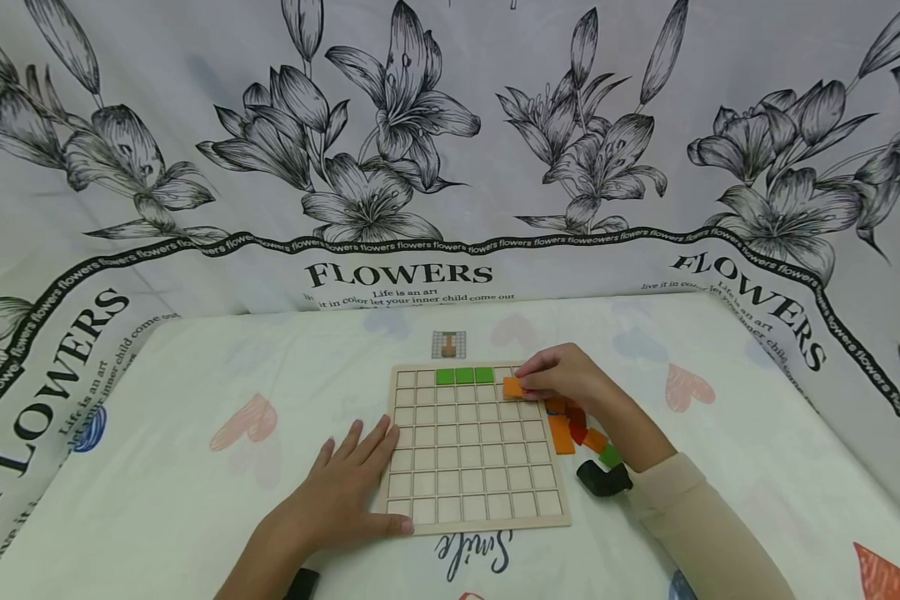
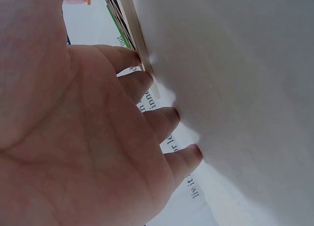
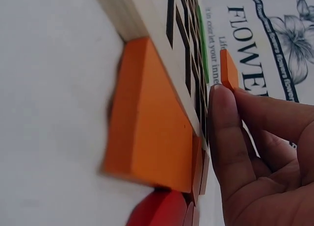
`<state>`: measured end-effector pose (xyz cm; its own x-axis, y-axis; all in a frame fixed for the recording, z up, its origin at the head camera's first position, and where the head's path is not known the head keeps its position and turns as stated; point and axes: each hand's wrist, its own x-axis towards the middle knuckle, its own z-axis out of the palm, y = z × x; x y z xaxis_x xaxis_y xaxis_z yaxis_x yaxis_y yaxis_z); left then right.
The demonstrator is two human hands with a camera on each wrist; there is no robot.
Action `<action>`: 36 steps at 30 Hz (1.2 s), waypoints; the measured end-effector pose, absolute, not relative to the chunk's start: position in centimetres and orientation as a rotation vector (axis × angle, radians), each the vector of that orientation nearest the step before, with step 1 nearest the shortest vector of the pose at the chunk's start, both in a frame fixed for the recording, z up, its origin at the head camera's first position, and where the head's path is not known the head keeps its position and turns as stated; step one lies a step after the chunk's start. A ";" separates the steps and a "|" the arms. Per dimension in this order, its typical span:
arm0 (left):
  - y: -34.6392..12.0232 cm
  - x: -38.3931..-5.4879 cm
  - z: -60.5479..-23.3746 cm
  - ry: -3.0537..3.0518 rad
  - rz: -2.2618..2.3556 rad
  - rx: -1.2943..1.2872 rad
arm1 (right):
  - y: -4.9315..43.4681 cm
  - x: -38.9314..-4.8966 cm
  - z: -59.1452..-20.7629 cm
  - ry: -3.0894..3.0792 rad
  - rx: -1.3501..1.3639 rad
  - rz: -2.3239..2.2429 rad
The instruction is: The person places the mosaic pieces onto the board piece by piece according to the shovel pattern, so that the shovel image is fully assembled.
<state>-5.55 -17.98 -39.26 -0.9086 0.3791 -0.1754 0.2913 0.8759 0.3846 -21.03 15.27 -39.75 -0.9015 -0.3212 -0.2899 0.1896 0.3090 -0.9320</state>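
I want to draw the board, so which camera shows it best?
The head view: it shows nearly the whole board from above, with its rows of squares. The left wrist view shows only a slim part, almost edge-on; the right wrist view shows part, steeply slanted.

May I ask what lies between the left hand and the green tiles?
In the head view, only bare board lies between the left hand and green tiles.

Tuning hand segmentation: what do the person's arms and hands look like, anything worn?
Left hand and right hand: no gloves or rings visible. Right sleeve: plain, light beige, ending short of the wrist. Left forearm bare where visible. A black piece shows beside the sleeve, another beside the left forearm; can't tell if they're worn.
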 end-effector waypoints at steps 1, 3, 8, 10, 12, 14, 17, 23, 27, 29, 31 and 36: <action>-17.9 -5.6 -39.3 2.802 0.512 0.506 | 15.2 -21.1 -39.8 2.155 -0.119 -1.621; -17.9 -5.7 -39.4 2.804 0.501 0.499 | 14.9 -21.3 -39.7 2.155 -0.120 -1.608; -17.8 -5.7 -39.5 2.800 0.489 0.486 | 14.1 -21.5 -39.5 2.175 -0.117 -1.567; -17.8 -5.7 -39.4 2.798 0.492 0.489 | 13.8 -21.5 -39.4 2.177 -0.120 -1.560; -17.8 -5.7 -39.4 2.796 0.497 0.490 | 13.5 -21.6 -39.3 2.172 -0.127 -1.559; -17.8 -5.7 -39.3 2.795 0.494 0.490 | 13.2 -21.7 -39.3 2.168 -0.135 -1.560; -17.8 -5.8 -39.4 2.799 0.485 0.485 | 12.7 -21.8 -39.4 2.145 -0.145 -1.574; -17.7 -5.8 -39.5 2.806 0.475 0.482 | 11.8 -21.9 -39.3 2.138 -0.141 -1.577; -17.7 -5.8 -39.3 2.800 0.481 0.484 | 11.0 -21.8 -39.0 2.141 -0.128 -1.574; -17.7 -5.8 -39.2 2.800 0.477 0.485 | 10.7 -21.8 -39.0 2.142 -0.128 -1.574; -17.7 -5.9 -39.2 2.800 0.478 0.487 | 10.4 -21.9 -39.1 2.147 -0.135 -1.566; -17.7 -5.9 -39.5 2.799 0.473 0.476 | 9.7 -21.9 -39.2 2.152 -0.162 -1.545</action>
